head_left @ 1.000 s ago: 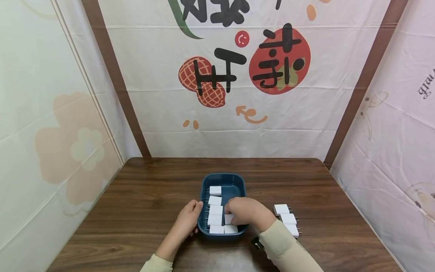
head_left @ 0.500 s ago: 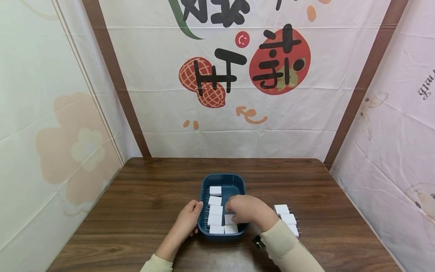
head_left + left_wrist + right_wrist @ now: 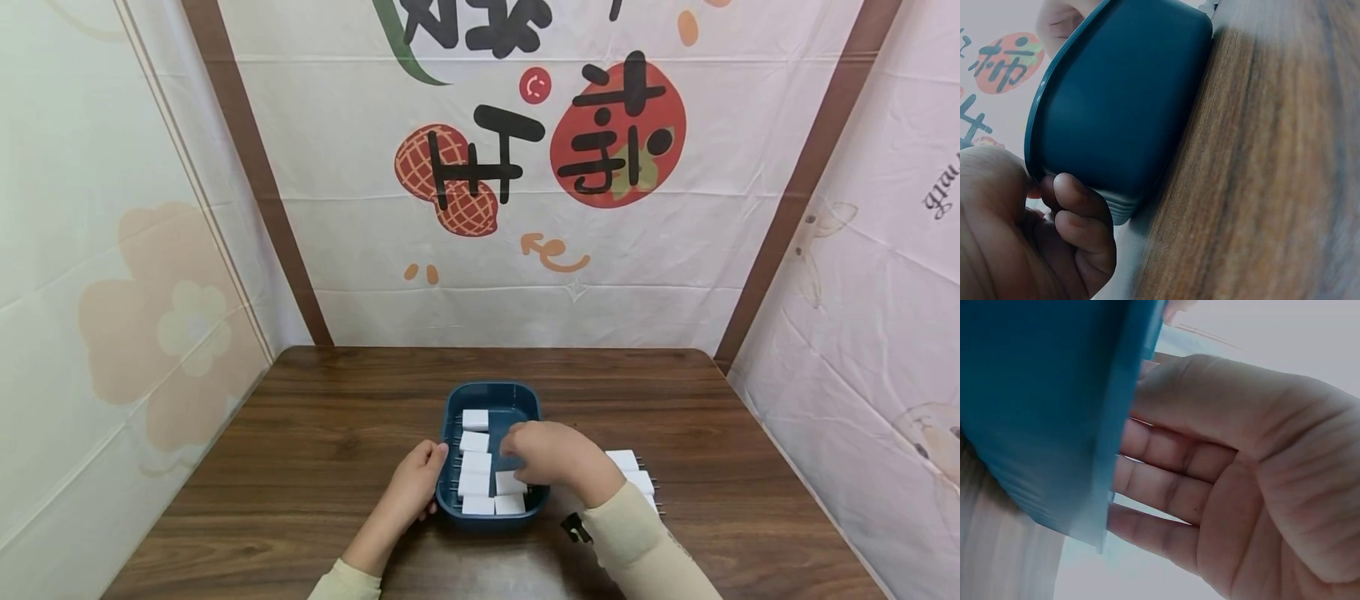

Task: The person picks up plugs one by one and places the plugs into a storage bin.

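Note:
A dark blue plastic box (image 3: 517, 402) stands on the table, with white plug chargers in it. One column of chargers (image 3: 476, 462) lines its left side, metal prongs pointing left. My left hand (image 3: 416, 482) grips the box's left wall, thumb at the rim and fingers bent against the outside (image 3: 1082, 206). Over the box's right side hovers my right hand (image 3: 558, 458), its fingers loosely bent and reaching past the rim. Just below its fingers lies a charger (image 3: 510, 482), with another (image 3: 510, 505) nearer the front. The wall hides the right fingertips in the right wrist view.
To the right of the box, a few more white chargers (image 3: 621, 460) lie in a row on the wooden table (image 3: 360, 400), partly behind my right forearm. A printed cloth (image 3: 360, 250) hangs behind the table, with others at both sides.
My right hand has lifted slightly up and to the right, off the charger in the right column, which stays in the box. The left hand keeps its hold.

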Tool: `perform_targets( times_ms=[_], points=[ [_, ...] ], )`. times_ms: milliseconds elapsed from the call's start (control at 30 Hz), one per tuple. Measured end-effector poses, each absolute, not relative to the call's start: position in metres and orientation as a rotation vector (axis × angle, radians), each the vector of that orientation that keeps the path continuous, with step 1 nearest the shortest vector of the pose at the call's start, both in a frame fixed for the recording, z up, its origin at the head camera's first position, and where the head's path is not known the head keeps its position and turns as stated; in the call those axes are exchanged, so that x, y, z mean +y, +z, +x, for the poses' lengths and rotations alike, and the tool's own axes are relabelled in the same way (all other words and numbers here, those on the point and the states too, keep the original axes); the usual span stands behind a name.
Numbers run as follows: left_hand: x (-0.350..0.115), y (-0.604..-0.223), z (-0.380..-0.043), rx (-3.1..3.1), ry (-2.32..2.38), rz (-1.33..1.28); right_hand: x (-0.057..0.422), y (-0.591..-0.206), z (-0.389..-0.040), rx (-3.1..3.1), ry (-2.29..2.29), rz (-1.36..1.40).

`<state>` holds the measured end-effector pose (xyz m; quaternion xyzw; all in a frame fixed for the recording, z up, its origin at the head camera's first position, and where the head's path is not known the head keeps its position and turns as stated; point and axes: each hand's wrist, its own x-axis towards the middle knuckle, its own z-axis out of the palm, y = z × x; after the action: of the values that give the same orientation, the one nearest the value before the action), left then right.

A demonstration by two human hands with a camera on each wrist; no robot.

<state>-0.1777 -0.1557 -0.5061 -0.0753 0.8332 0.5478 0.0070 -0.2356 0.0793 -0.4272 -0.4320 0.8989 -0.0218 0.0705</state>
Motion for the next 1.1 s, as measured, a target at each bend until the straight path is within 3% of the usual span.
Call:
perform_targets(
  times_ms=[700,1100],
  points=[
    [-0.155,-0.503,-0.180,2.625,1.696,-0.232,0.112,-0.398,-0.236,2.837,-0.215,-1.230],
    [-0.156,-0.505,-0.177,2.593,1.712,-0.243,0.151,-0.407,-0.249,2.879,-0.366,-1.090]
  ],
)
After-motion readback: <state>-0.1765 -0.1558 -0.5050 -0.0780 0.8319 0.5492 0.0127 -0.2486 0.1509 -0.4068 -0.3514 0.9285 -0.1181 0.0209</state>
